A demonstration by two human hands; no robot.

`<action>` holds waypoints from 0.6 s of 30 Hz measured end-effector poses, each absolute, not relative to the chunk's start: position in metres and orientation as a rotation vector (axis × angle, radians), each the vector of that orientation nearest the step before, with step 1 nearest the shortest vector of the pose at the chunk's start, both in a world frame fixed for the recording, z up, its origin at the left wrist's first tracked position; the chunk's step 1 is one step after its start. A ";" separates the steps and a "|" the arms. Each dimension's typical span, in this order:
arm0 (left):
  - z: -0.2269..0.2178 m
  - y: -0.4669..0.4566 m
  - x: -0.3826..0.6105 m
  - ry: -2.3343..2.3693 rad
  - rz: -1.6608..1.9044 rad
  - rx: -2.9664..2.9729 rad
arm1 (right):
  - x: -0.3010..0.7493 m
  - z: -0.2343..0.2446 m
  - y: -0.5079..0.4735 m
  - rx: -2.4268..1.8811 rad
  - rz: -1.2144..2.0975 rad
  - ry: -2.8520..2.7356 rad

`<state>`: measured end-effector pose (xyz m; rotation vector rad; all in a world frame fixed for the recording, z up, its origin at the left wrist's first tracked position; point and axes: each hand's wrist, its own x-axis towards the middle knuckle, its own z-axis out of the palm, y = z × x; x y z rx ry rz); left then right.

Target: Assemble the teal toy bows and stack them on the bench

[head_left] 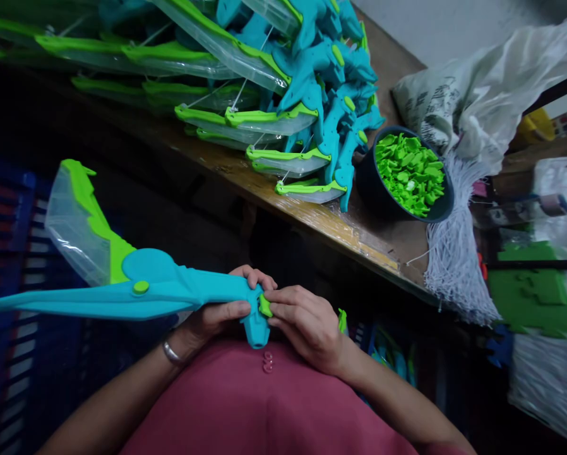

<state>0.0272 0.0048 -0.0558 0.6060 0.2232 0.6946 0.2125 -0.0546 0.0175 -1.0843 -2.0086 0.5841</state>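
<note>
A long turquoise plastic toy piece (170,291) with a pointed end lies across my front, a lime-green blade with clear plastic film (82,234) jutting up from its left part. My left hand (221,309) wraps round its right end, close to the short downward grip. There, my right hand (307,322) pinches a small lime-green plastic part (265,306) against the turquoise piece. Whether that part sits in the opening or only touches its edge is hidden by my fingers.
Many similar turquoise and green toys (321,120) are stacked on the wooden table (373,246). Beside them stand a dark bowl (366,183) of small green parts, a bundle of white strings (454,246) and a white sack (430,95). Blue crates (9,208) stand at left.
</note>
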 end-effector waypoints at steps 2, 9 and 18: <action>-0.057 0.005 0.026 0.249 0.696 0.633 | 0.213 0.018 -0.056 -1.082 0.608 -2.007; -0.059 0.006 0.020 0.305 0.690 0.764 | 0.214 0.019 -0.056 -1.075 0.660 -1.927; -0.062 0.005 0.020 0.284 0.701 0.793 | 0.215 0.023 -0.056 -1.112 0.795 -1.864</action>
